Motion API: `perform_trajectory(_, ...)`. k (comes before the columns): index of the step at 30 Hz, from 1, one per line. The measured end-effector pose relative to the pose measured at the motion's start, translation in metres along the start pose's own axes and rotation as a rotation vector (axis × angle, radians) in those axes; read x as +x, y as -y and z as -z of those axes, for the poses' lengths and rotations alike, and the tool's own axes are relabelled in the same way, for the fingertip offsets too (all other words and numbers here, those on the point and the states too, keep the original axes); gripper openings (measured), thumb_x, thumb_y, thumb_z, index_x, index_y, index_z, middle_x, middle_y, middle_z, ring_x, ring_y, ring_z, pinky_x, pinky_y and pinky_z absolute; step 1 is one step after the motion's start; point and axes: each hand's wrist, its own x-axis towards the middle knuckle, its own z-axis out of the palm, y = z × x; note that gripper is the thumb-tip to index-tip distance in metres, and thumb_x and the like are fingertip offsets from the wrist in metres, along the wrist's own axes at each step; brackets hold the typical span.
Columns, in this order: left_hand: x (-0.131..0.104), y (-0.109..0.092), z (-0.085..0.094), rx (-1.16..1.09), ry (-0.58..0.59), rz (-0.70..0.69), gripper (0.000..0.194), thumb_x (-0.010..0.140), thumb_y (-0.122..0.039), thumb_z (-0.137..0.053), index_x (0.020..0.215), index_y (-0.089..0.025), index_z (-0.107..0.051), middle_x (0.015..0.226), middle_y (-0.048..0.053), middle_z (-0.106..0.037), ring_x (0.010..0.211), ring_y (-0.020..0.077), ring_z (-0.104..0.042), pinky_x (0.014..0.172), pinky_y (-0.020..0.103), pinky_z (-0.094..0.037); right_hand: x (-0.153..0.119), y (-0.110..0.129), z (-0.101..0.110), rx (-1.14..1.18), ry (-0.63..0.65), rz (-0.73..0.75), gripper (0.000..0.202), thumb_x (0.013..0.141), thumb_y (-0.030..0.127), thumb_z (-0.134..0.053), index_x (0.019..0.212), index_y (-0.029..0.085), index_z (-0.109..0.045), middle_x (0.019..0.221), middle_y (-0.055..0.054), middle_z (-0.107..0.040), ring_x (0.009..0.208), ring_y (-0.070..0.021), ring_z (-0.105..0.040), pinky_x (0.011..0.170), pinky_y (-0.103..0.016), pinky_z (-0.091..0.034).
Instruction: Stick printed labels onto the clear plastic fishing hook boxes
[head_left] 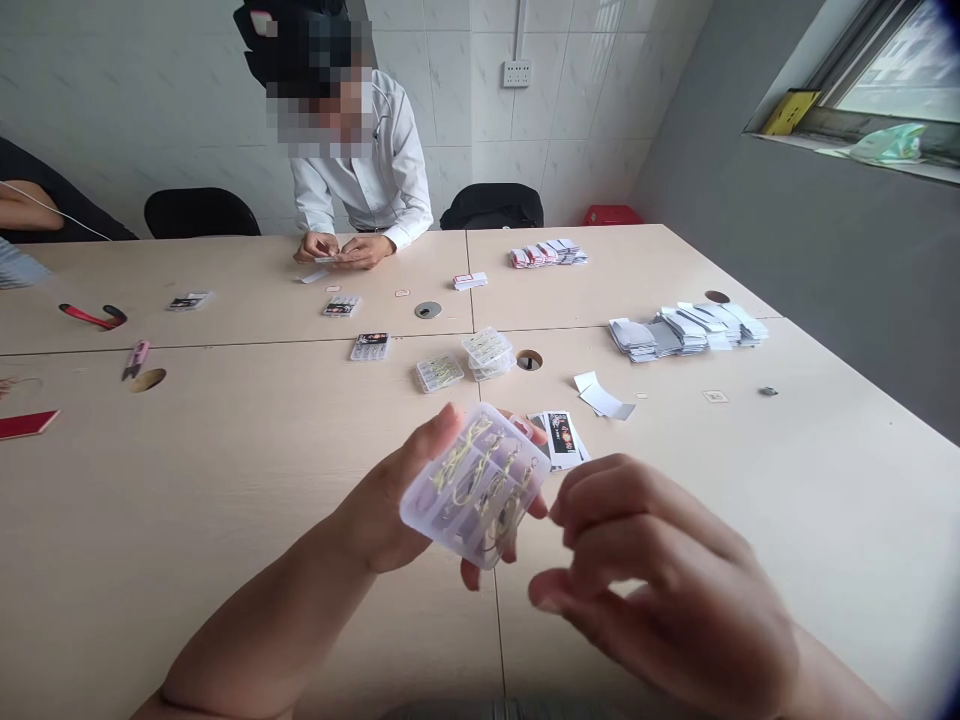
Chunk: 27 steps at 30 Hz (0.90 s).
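Observation:
My left hand (401, 500) grips a clear plastic compartment box (476, 490) from below, tilted above the table. Inside its compartments lie fishing hooks with looped pale cord and small metal rings. My right hand (660, 570) hovers just right of the box, fingers curled, thumb and forefinger apart, nothing visible between them. Beyond the box lie several printed cards (564, 438), one with a black and red label. Farther off are a small stack of similar clear boxes (490, 352) and a single box (439, 373).
Across the table a person in a white shirt (382, 150) handles a small card. Stacked white cards (682, 330) lie right, and red-edged ones (549, 253) farther back. Labelled boxes (370, 346), red-handled pliers (94, 317) and pink snips (136, 358) lie left.

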Motion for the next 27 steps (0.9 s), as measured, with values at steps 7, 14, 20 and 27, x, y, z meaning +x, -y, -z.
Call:
perform_trajectory(7, -0.002, -0.009, -0.001, -0.195, 0.095, 0.165, 0.060, 0.089, -0.065, -0.059, 0.121, -0.014, -0.065, 0.097, 0.014, -0.078, 0.072, 0.0200, -0.078, 0.051, 0.022, -0.061, 0.003, -0.007, 0.012, -0.232, -0.228, -0.068, 0.017, 0.090, 0.008, -0.071, 0.089, 0.019, -0.057, 0.086, 0.001, -0.063, 0.076, -0.0078, -0.060, 0.068, -0.021, -0.051)
perform_trajectory(14, -0.004, -0.015, -0.003, -0.225, 0.113, 0.152, 0.061, 0.091, -0.066, -0.055, 0.122, -0.015, -0.065, 0.100, 0.013, -0.079, 0.078, 0.0192, -0.079, 0.055, 0.020, -0.061, 0.004, -0.020, 0.023, -0.411, -0.293, -0.108, 0.018, 0.090, 0.013, -0.074, 0.083, 0.020, -0.059, 0.080, 0.003, -0.065, 0.070, -0.0074, -0.061, 0.064, -0.020, -0.048)
perform_trajectory(20, -0.008, -0.026, -0.004, -0.194, 0.113, 0.102, 0.057, 0.095, -0.060, -0.053, 0.125, -0.014, -0.068, 0.106, 0.016, -0.078, 0.085, 0.0224, -0.078, 0.059, 0.024, -0.063, -0.014, -0.049, 0.028, -0.489, -0.254, -0.292, 0.017, 0.092, 0.018, -0.070, 0.080, 0.021, -0.059, 0.077, 0.003, -0.066, 0.062, -0.0083, -0.058, 0.056, -0.020, -0.046)
perform_trajectory(27, -0.009, -0.023, -0.005, -0.135, 0.125, 0.072, 0.058, 0.099, -0.059, -0.045, 0.128, -0.013, -0.067, 0.110, 0.016, -0.078, 0.088, 0.0233, -0.077, 0.060, 0.023, -0.063, -0.062, -0.085, -0.007, -0.518, 0.017, -0.559, 0.016, 0.101, 0.025, -0.060, 0.090, 0.014, -0.066, 0.082, 0.001, -0.068, 0.064, -0.0097, -0.063, 0.060, -0.024, -0.054)
